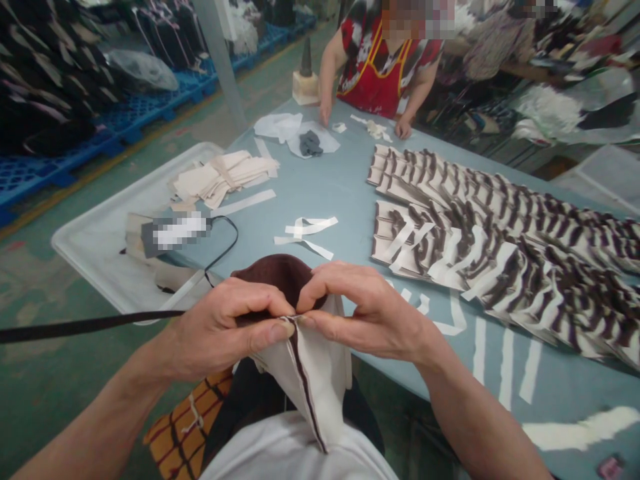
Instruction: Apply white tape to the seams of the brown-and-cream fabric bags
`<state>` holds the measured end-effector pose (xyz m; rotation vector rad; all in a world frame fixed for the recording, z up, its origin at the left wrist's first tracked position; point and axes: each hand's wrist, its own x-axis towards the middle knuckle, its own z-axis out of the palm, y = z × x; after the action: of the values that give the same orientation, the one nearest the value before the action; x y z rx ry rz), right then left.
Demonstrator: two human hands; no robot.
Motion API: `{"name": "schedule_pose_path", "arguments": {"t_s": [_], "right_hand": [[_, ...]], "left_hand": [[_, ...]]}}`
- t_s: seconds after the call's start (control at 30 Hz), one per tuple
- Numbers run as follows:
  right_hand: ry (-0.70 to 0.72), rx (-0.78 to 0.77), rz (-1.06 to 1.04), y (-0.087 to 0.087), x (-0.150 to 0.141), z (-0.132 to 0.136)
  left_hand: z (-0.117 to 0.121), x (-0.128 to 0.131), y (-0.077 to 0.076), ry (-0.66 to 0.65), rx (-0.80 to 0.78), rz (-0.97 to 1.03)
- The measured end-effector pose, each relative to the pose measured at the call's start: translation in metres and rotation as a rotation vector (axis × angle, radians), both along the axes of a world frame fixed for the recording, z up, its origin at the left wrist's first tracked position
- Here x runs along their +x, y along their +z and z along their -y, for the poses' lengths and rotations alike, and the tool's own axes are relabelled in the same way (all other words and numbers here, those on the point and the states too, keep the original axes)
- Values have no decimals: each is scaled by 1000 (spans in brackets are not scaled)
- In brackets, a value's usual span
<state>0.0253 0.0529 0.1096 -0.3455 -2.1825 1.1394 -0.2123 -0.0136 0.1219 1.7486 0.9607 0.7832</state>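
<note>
Between my hands is a cream fabric piece (320, 373) with a dark brown inside and a dark trim line down its seam. My left hand (233, 327) pinches its top edge at the seam between thumb and forefinger. Right beside it, my right hand (363, 307) pinches the same edge, fingertips nearly meeting the left ones. The brown lining (280, 270) bulges up behind my fingers. A dark strap (90, 325) runs from the left edge of the view to my left hand; whether it joins the fabric is hidden.
Rows of cream-and-brown pieces (450, 180) cover the table's right side, with white strips (495, 270) on them. A stack of cream pieces (220, 177) lies by a white tray (90, 257). Across the blue table (340, 190) stands a person in a red apron (373, 83).
</note>
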Motion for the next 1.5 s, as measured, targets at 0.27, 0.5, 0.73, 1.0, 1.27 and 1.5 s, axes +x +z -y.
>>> {"name": "schedule_pose_path", "arguments": {"t_s": [0.27,0.5,0.73,1.0,1.27,1.5], "right_hand": [[-114,174,-20,-2,-6,7],[-121,54,52,-5,-6,6],[-119,-56,91,-5,-8,5],[-155,-9,50,-8,-19,10],[-161,-44,70,-9,-23,7],[-149,-66,93,-6,-24,9]], "left_hand": [[3,7,10,78,246,-195],[5,6,6,142,210,-238],[3,3,4,130,147,-237],[2,1,4,114,138,-202],[0,2,3,133,134,-215],[0,2,-1,110,94,-117]]}}
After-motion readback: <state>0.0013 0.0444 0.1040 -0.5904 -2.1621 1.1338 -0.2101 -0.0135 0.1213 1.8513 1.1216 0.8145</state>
